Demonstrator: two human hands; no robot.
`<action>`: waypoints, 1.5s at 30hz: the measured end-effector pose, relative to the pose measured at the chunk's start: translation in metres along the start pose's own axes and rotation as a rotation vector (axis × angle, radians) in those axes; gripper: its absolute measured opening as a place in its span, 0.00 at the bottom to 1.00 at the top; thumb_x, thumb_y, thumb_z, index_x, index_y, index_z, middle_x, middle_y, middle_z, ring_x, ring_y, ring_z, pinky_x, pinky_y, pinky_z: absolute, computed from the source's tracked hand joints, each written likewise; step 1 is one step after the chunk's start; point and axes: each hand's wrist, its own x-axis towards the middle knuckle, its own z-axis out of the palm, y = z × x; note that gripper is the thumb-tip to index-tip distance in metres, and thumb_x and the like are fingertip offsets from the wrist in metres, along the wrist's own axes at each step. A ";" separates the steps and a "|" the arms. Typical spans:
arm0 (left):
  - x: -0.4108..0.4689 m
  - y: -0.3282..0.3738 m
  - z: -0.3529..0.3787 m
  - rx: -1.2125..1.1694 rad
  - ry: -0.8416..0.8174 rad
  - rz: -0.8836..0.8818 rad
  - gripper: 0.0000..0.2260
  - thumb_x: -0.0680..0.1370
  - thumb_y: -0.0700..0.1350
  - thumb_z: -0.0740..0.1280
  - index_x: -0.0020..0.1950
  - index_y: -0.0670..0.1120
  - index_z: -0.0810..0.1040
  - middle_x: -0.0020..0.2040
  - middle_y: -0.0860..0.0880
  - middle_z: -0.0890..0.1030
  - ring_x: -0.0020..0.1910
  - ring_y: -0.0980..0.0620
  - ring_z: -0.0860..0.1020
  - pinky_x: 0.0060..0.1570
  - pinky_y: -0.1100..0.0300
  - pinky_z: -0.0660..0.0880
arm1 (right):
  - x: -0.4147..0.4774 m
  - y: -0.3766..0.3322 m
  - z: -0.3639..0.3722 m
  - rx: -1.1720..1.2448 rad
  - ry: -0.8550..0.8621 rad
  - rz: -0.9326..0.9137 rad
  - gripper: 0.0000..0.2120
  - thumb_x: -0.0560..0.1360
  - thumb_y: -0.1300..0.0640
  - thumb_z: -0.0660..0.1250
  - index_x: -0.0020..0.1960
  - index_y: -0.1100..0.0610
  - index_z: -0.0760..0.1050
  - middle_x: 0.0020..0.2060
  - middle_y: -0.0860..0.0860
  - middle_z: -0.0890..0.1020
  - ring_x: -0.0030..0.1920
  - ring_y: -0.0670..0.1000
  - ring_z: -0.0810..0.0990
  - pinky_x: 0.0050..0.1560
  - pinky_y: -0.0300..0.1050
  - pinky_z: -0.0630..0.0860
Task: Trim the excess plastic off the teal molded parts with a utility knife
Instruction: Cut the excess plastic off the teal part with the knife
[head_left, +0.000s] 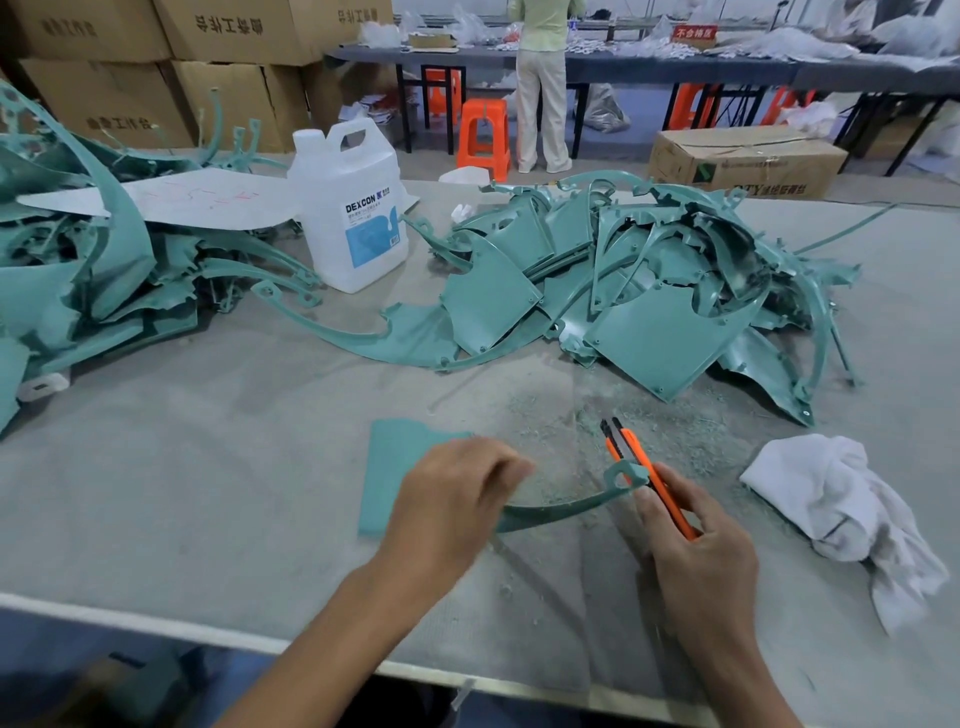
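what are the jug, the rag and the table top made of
Jug: translucent white plastic, by its molded handle and milky, slightly glossy walls.
Rag: white cloth, likely cotton; it lies crumpled in soft folds.
Table top: seems to be a grey felt or fabric cover, matte and slightly fuzzy.

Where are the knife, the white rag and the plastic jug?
knife (629, 448): head view, orange body.
white rag (826, 499): head view, crumpled middle.
plastic jug (363, 228): head view, front label.

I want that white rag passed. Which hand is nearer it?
Right. The right hand, holding the knife, is left of the rag; the left hand, gripping the teal part, is farther left.
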 end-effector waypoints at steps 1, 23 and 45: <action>-0.003 -0.009 -0.006 -0.003 0.051 -0.128 0.18 0.80 0.63 0.58 0.38 0.52 0.74 0.35 0.57 0.77 0.38 0.55 0.73 0.40 0.58 0.69 | 0.000 0.000 0.000 -0.001 -0.005 -0.001 0.15 0.75 0.47 0.72 0.62 0.42 0.81 0.49 0.38 0.85 0.49 0.37 0.82 0.48 0.23 0.72; -0.008 -0.045 0.029 0.382 -0.299 -0.404 0.48 0.64 0.85 0.44 0.76 0.61 0.61 0.83 0.52 0.46 0.80 0.52 0.40 0.77 0.49 0.45 | -0.020 -0.025 0.000 -0.184 -0.330 -0.194 0.21 0.70 0.59 0.78 0.56 0.36 0.82 0.45 0.33 0.85 0.46 0.37 0.82 0.43 0.27 0.73; -0.007 -0.044 0.028 0.343 -0.304 -0.425 0.46 0.63 0.85 0.46 0.75 0.62 0.61 0.82 0.54 0.46 0.80 0.54 0.40 0.76 0.50 0.44 | -0.026 -0.020 0.002 -0.320 -0.203 -0.189 0.18 0.68 0.57 0.80 0.57 0.45 0.85 0.41 0.47 0.87 0.42 0.51 0.85 0.41 0.43 0.75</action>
